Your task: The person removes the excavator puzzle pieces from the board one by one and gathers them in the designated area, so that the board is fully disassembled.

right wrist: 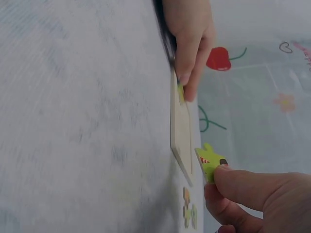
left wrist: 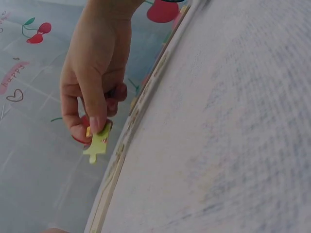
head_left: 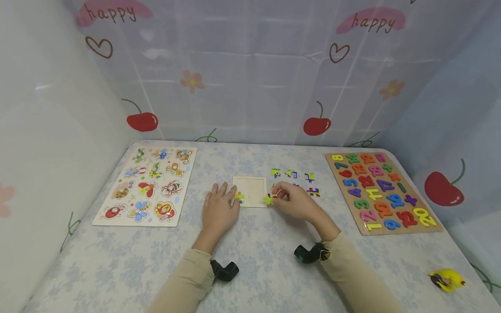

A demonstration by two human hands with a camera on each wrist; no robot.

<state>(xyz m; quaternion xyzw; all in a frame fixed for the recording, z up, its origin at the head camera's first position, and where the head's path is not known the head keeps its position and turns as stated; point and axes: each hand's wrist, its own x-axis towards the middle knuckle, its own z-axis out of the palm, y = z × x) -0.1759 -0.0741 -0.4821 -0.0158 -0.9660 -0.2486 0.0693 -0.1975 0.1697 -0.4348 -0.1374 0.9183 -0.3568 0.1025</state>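
A pale wooden puzzle tray (head_left: 252, 190) lies flat on the table. One yellow-green puzzle piece (head_left: 239, 199) sits in its lower left corner. My left hand (head_left: 220, 208) rests at the tray's left edge with fingers spread, the thumb touching that piece. Above the tray's right edge, my right hand (head_left: 296, 202) pinches another green puzzle piece (right wrist: 209, 160) between thumb and fingers. The left wrist view also shows this held piece (left wrist: 98, 144), raised with its knob pointing down. Several loose puzzle pieces (head_left: 309, 177) lie beyond the right hand, partly hidden by it.
To the left lies an insect picture board (head_left: 150, 187), to the right a number board (head_left: 381, 195) with colourful digits. A yellow toy figure (head_left: 447, 279) is near the right front edge. A printed curtain (head_left: 250, 87) stands behind the table.
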